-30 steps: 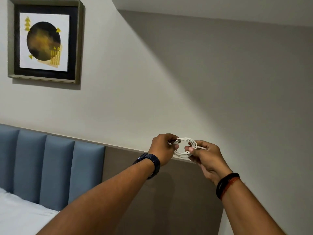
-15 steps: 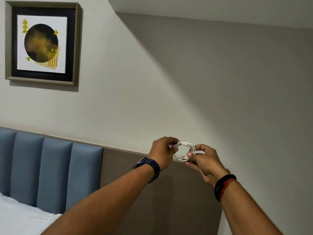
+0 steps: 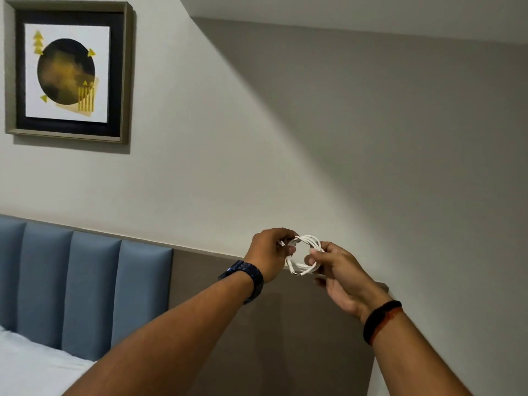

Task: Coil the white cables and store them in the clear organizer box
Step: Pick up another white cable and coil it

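White cable (image 3: 304, 254): small multi-loop coil, held mid-air before wall. Left hand (image 3: 271, 254) pinching left side, right hand (image 3: 340, 277) clamped on right. Change since second ago: loops tighter, loose tail tucked. Coiling near done; organizer box out of view.

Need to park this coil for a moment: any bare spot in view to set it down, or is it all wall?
Mostly wall. The only flat patch is the white bed at lower left, bordered by the blue headboard. The clear organizer box is not in view. Around the white cable it is crowded: left hand and right hand both hold it.
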A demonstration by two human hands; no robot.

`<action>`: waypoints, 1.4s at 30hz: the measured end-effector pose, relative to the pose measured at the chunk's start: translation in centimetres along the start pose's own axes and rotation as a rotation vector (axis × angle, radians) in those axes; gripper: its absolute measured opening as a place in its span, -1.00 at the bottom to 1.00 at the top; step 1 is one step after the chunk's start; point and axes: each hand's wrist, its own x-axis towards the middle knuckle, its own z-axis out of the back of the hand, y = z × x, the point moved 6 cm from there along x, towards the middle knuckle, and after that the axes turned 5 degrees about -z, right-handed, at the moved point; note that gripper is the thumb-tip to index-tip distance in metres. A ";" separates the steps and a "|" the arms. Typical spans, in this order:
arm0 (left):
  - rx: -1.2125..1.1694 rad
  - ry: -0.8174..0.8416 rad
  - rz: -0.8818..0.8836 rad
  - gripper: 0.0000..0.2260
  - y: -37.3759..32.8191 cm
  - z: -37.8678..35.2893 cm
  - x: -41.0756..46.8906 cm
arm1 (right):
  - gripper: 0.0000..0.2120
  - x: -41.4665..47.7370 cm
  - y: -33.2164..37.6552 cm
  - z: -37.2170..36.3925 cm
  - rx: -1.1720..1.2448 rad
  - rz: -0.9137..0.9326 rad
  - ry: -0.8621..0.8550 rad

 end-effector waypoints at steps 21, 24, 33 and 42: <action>-0.209 -0.156 0.308 -0.82 3.8 2.0 0.1 | -0.90 0.0 -1.8 3.5 -0.102 0.158 -0.257; -0.323 -0.184 0.352 -0.82 3.6 1.2 0.1 | -0.92 0.1 -1.6 3.4 -0.180 0.183 -0.374; -0.333 -0.198 0.346 -0.81 1.9 -1.3 -0.5 | -0.83 0.7 -1.3 2.5 0.022 0.170 -0.474; 0.004 -0.274 0.260 -0.75 -0.1 -1.2 -0.1 | -0.86 0.7 -1.1 0.8 0.360 0.116 -0.246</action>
